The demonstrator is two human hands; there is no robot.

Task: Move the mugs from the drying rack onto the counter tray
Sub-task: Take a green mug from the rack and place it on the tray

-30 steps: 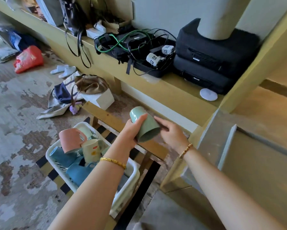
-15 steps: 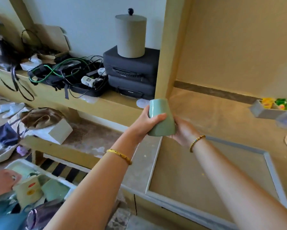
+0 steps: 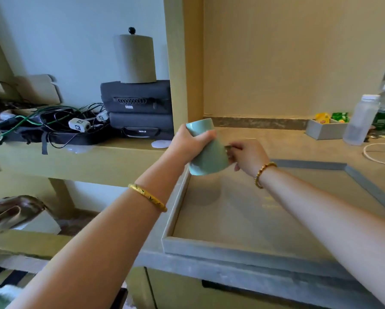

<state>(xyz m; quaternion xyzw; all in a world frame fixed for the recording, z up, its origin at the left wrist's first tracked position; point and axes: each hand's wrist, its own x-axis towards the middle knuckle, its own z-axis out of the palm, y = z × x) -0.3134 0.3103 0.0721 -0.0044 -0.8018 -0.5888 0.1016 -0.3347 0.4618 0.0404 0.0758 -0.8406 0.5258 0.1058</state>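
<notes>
A pale green mug (image 3: 207, 152) hangs upside down and tilted over the far left corner of the grey counter tray (image 3: 209, 248). My left hand (image 3: 188, 141) grips its body from the left. My right hand (image 3: 247, 156) pinches the mug's handle side from the right. The tray's inside holds nothing but the mug's shadow. The drying rack is out of view except for a blurred corner at the bottom left.
Left of the tray, a shelf carries black cases (image 3: 138, 108), a paper towel roll (image 3: 134, 59) and tangled cables (image 3: 42, 121). On the counter's far right stand a plastic bottle (image 3: 360, 119), a small grey box (image 3: 325, 130) and a white cable (image 3: 378, 152).
The view has swung right and up from the rack to the counter. Both hands carried the green mug from above the rack to above the tray's far left corner.
</notes>
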